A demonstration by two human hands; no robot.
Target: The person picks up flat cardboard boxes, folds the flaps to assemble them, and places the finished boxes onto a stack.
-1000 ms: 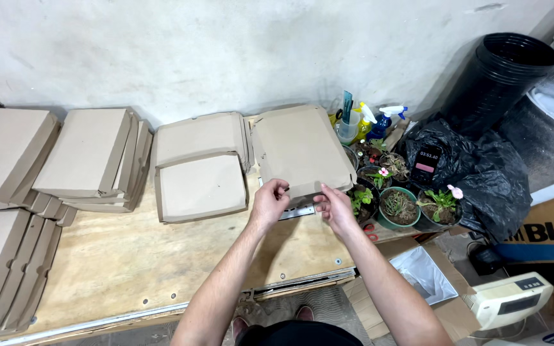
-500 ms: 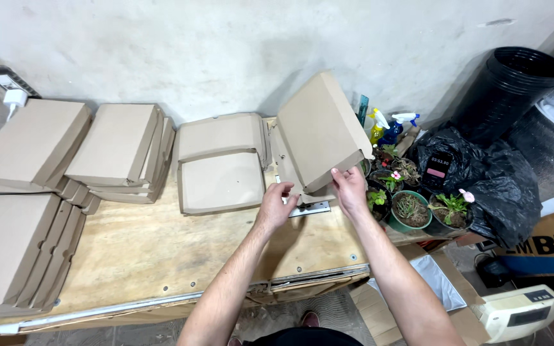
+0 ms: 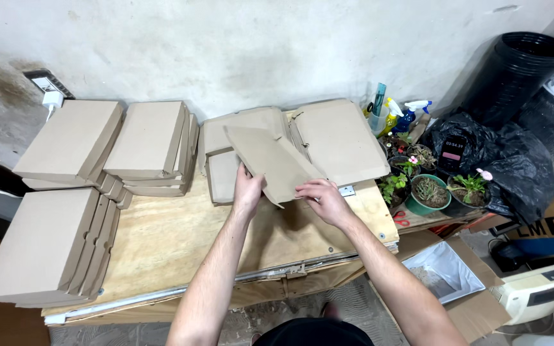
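Observation:
Both my hands hold a flat brown cardboard box blank (image 3: 270, 157), lifted and tilted over the plywood table (image 3: 181, 237). My left hand (image 3: 248, 188) grips its near left edge. My right hand (image 3: 320, 196) holds its near right corner. Under and behind the blank lies a pile of unfolded cardboard blanks (image 3: 338, 138), spread across the table's far middle and right.
Stacks of folded cardboard boxes lean at the left (image 3: 46, 243) and far left (image 3: 72, 144), with another (image 3: 152, 144) beside them. Potted plants (image 3: 431, 191), spray bottles (image 3: 408, 115), a black bag (image 3: 514, 160) and black pots (image 3: 517, 67) crowd the right. An open box (image 3: 447, 272) sits below.
The blank stood nearly upright at the right half a second ago; my hands have swung it down and leftward over the pile. The view has shifted slightly.

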